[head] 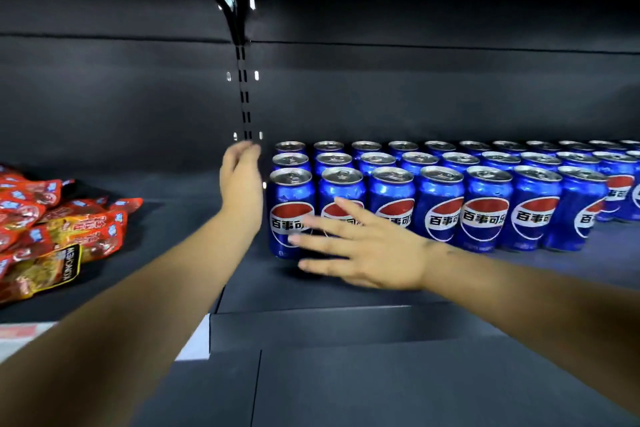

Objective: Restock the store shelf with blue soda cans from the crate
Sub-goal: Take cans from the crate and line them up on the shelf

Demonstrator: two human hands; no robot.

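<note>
Several blue soda cans (485,208) stand in three rows on the dark shelf (346,291), filling it from the middle to the right edge. My left hand (240,180) reaches along the left end of the rows with its fingers straight, beside the leftmost cans and holding nothing. My right hand (363,246) is spread flat in front of the front row, its fingers pointing left across the two leftmost front cans (291,204). Whether the fingers touch the cans I cannot tell. No crate is in view.
A heap of red and orange snack packets (52,222) lies on the shelf at the left. A slotted upright (245,97) runs down the shelf's back wall. Bare shelf lies between the packets and the cans. An upper shelf hangs overhead.
</note>
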